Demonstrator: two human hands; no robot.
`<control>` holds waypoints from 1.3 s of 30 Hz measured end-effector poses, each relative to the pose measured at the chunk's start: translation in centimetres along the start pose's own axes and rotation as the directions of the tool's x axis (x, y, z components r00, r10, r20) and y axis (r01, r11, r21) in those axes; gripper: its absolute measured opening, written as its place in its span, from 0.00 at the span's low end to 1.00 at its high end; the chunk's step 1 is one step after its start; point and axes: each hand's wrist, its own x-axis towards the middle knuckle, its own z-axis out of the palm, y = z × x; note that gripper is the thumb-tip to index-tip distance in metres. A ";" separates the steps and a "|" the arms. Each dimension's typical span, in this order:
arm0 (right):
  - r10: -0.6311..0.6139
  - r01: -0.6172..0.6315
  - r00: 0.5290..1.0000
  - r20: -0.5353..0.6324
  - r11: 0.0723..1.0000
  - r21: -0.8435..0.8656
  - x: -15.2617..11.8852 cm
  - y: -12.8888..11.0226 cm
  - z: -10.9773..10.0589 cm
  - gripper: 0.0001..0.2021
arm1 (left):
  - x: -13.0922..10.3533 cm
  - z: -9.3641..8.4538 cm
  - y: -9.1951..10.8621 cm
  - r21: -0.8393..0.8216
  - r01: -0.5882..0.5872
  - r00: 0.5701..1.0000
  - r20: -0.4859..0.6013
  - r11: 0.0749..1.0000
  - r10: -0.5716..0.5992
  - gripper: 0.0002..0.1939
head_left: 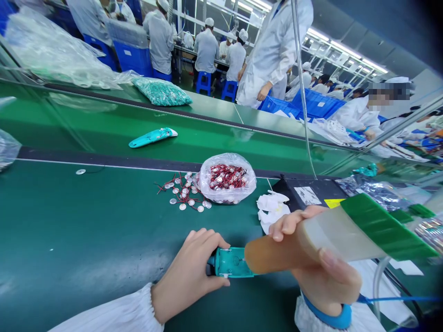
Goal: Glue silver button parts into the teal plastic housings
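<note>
My left hand [195,265] grips the end of a teal plastic housing [237,262], thumb and fingers on opposite sides, its hollow inside facing up. My right hand [325,272] is wrapped round a tilted, bottle-like container [277,253], brown at its lower end, whitish in the middle, with a wide green end at the upper right. The brown end is over the right part of the housing and hides it; whether they touch I cannot tell. A blue band [327,316] circles my right wrist.
Beyond my hands, a clear bag [249,184] holds small metal discs with red wires, several spilled [183,193] beside it. A teal shell [152,137] lies on the green conveyor. White crumpled paper [272,207] and a black box [304,191] are at right. Co-workers stand and sit behind.
</note>
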 end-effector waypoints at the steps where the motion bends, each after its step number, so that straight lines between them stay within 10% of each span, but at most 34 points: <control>1: -0.012 0.012 1.000 0.005 1.000 -0.007 -0.1 -0.1 0.0 0.15 | 0.0 0.0 0.0 -0.002 0.002 1.000 0.002 1.000 -0.002 0.19; 33: 0.016 -0.017 0.999 0.027 1.000 0.018 0.0 -0.1 -0.2 0.16 | 0.0 -0.2 0.3 -0.001 -0.001 1.000 -0.003 1.000 0.001 0.18; 39: -0.027 0.045 0.985 -0.172 0.994 0.097 0.5 -0.7 -1.7 0.16 | 0.0 -0.3 0.4 0.004 0.012 1.000 -0.007 1.000 -0.012 0.18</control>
